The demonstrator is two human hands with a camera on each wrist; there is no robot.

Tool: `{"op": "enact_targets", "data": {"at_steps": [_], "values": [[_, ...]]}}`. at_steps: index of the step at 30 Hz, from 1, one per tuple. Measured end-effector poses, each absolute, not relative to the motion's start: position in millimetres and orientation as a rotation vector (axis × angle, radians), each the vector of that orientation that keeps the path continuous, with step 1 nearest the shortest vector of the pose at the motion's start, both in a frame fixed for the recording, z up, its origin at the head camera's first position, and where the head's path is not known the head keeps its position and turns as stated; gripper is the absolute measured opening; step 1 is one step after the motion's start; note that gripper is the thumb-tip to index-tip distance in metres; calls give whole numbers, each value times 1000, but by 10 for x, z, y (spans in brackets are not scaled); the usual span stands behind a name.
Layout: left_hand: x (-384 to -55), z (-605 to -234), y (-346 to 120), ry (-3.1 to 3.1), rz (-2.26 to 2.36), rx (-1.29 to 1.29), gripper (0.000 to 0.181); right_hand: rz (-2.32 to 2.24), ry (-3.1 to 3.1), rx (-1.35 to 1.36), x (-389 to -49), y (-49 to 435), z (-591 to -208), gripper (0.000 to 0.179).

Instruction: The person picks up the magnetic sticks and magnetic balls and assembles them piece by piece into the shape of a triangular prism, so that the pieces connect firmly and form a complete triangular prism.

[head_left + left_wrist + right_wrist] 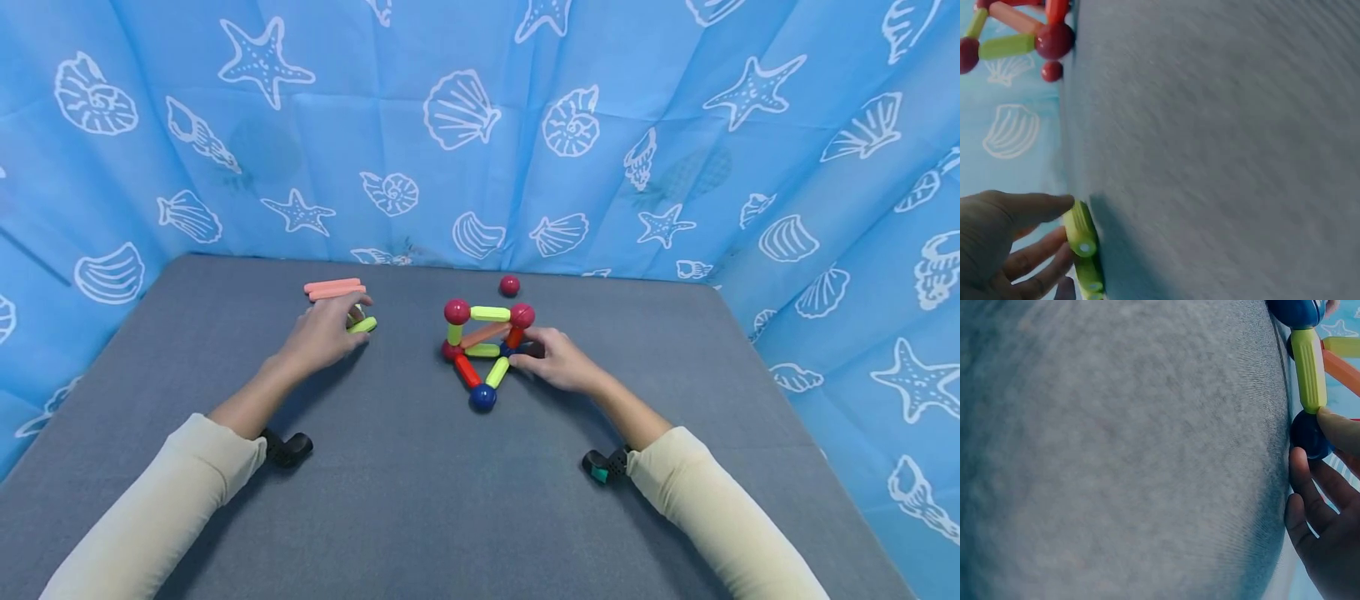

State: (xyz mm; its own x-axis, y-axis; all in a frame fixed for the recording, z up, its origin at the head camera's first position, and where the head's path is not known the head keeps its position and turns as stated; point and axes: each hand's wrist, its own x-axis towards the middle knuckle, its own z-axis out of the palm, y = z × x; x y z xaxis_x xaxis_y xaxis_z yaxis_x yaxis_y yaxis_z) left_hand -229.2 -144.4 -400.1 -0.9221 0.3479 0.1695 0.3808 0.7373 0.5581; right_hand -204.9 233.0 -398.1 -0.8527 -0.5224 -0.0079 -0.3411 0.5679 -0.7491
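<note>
A frame of magnetic rods and balls (490, 314) stands mid-table, with yellow-green, red and orange rods joining dark red and blue balls. My right hand (558, 360) is at its right side, where thumb and fingertips pinch a blue ball (1310, 435) at the end of a yellow-green rod (1309, 370). Another blue ball (483, 397) forms the front corner. To the left, my left hand (324, 332) reaches over yellow-green rods (363, 325) lying on the table. Its thumb touches one rod (1080, 230), with the fingers spread beside it and not closed round it.
Salmon-coloured rods (334, 288) lie beyond my left hand. A loose dark red ball (509, 286) sits behind the frame near the back edge. The grey table (420, 500) meets a blue curtain (480, 192) with seashell prints along the back and sides.
</note>
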Motion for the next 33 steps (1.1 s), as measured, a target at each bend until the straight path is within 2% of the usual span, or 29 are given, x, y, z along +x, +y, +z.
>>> {"op": "enact_targets", "data": {"at_steps": [8,15,22,33], "values": [[-2291,-4036,-1542,-2920,-883,-605,48,-1173,2570,-729,-2056,2320,-3993,34],[-2218,-4027,-1479,-2873,-1191,-831,48,-1165,2571,-729,-2046,2320,-3988,35],[-1971,-3926,-1102,-2694,-1573,-1092,41,-1146,2585,-718,-2043,2331,-3970,35],[-1816,-3869,-409,-2587,-1735,-1293,37,-1166,2611,-743,-2018,2290,-4007,32]]}}
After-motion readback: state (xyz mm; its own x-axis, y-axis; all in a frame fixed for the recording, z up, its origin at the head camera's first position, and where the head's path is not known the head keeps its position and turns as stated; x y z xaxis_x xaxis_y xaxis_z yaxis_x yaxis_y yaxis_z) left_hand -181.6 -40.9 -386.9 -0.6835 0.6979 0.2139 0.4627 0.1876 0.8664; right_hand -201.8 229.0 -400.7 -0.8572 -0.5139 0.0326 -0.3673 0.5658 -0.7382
